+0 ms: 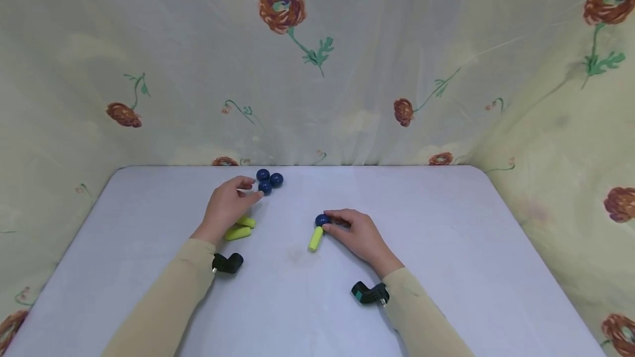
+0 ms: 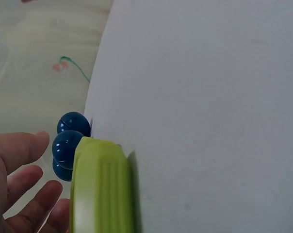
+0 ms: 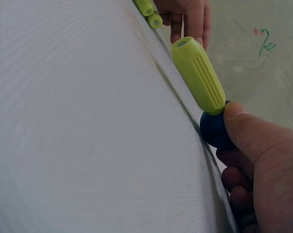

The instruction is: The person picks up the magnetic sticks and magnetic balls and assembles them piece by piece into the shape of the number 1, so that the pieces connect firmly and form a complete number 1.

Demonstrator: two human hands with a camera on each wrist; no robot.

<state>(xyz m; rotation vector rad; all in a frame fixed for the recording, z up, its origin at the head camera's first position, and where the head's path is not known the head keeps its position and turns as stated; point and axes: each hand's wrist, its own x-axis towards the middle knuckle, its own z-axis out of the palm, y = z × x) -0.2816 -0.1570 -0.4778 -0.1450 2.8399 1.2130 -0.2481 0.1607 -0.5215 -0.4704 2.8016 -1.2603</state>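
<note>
Between the thumb and fingers of my right hand [image 1: 361, 237] is a dark blue ball [image 1: 321, 220], pinched near the middle of the table. One end of a yellow-green ribbed rod [image 1: 315, 239] meets this ball, and its other end points toward me. My left hand [image 1: 224, 206] reaches over the left side with fingers spread and loosely bent. Its fingertips are close beside a cluster of three glossy blue balls [image 1: 276, 179]. Two more yellow-green rods [image 1: 238, 232] lie by the left wrist, partly hidden behind it; one looms large as a rod [image 2: 103, 189] in the left wrist view.
A white-covered table [image 1: 446, 219] spreads under both hands. Its back edge meets a pale flowered curtain [image 1: 357, 98], which also hangs along both sides. The blue ball cluster stands near that back edge.
</note>
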